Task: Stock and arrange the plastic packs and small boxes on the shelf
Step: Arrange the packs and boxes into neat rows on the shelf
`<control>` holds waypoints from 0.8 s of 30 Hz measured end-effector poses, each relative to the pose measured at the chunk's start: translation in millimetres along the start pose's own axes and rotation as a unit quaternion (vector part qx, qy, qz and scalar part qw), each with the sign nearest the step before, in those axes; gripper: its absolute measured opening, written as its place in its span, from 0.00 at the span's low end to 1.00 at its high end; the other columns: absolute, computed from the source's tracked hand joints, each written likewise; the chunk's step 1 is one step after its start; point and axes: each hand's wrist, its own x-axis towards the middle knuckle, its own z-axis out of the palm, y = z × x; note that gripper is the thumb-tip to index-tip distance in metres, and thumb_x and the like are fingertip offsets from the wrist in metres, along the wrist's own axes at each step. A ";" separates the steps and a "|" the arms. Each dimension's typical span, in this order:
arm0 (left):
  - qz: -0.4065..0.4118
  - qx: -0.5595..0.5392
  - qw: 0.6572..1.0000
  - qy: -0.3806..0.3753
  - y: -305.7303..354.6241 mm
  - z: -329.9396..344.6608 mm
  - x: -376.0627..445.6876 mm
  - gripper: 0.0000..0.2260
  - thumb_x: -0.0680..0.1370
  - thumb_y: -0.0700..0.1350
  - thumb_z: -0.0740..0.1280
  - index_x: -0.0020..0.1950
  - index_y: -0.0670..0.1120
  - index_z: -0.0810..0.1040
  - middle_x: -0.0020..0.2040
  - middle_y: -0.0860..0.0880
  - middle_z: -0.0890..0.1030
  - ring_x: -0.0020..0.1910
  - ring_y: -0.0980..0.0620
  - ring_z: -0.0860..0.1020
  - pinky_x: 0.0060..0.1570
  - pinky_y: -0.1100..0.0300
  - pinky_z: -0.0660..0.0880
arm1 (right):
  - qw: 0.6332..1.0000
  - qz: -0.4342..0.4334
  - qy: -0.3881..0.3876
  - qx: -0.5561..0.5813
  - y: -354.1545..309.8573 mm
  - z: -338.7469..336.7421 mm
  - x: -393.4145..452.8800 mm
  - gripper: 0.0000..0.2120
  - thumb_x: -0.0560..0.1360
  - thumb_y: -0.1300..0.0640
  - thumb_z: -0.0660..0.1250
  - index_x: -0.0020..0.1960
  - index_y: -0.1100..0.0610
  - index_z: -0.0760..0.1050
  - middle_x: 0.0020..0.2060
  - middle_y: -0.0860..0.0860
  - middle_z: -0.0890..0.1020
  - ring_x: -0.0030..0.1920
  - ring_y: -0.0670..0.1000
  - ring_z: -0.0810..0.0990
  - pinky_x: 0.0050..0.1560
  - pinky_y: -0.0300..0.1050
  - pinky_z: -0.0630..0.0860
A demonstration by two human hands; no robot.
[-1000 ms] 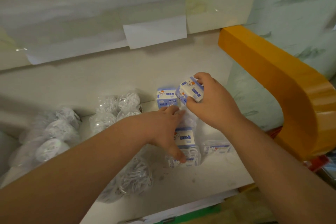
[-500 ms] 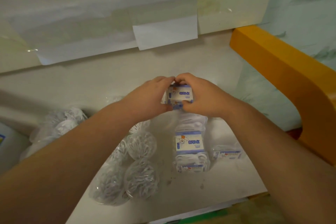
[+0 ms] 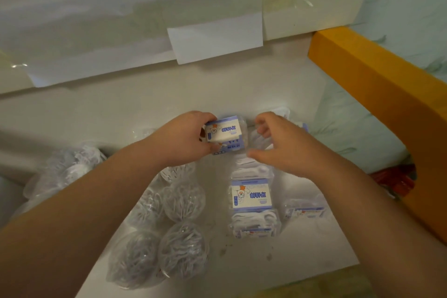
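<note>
small box [image 3: 223, 132] now only in left hand [image 3: 186, 139] fingers' clamp, right hand [image 3: 281, 146] off, fingers apart

A pale wall [image 3: 121, 109] carries taped paper sheets [image 3: 215, 38] (glossy with glare). An orange curved frame [image 3: 377, 94] stands right, against greenish patterned fabric [image 3: 411, 7].

— What does the left hand [image 3: 183, 139] hold?
— A small blue-and-white box [image 3: 223, 131], gripped over another such box [image 3: 229, 147] at the back of the white shelf [image 3: 302, 247].
— And the right hand [image 3: 278, 145]?
— Just beside it, fingers loosely curled, holding nothing.
— Nearer the camera?
— A labelled clear pack [image 3: 251, 197] in the middle, round bagged packs [image 3: 181, 249] to its left, an orange frame [image 3: 387, 94] on the right.
</note>
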 end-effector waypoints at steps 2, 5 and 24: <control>0.006 -0.009 1.000 -0.007 -0.2 -1.2 0.7 0.21 0.72 0.53 0.74 0.63 0.53 0.75 0.55 0.54 0.78 0.48 0.56 0.78 0.51 0.54 0.78 | 0.999 -0.009 -0.036 -0.035 2.8 2.0 -10.4 0.23 0.73 0.48 0.72 0.65 0.47 0.69 0.59 0.42 0.75 0.58 0.45 0.75 0.56 0.43 0.73; 0.015 -0.010 1.000 -0.010 -2.0 -5.6 -0.8 0.20 0.72 0.52 0.74 0.62 0.54 0.75 0.54 0.55 0.78 0.46 0.58 0.78 0.49 0.56 0.78 | 0.992 -0.029 -0.087 -0.085 1.2 -1.3 -15.3 0.22 0.75 0.55 0.68 0.68 0.46 0.69 0.64 0.42 0.74 0.61 0.46 0.73 0.60 0.44 0.72; 0.015 0.016 0.999 0.029 -5.3 -15.9 -13.9 0.17 0.70 0.55 0.73 0.57 0.54 0.76 0.49 0.56 0.75 0.44 0.58 0.77 0.45 0.55 0.78 | 0.993 -0.014 -0.033 -0.115 -3.6 -7.1 -33.8 0.27 0.69 0.50 0.72 0.67 0.45 0.72 0.60 0.42 0.78 0.59 0.47 0.76 0.56 0.47 0.75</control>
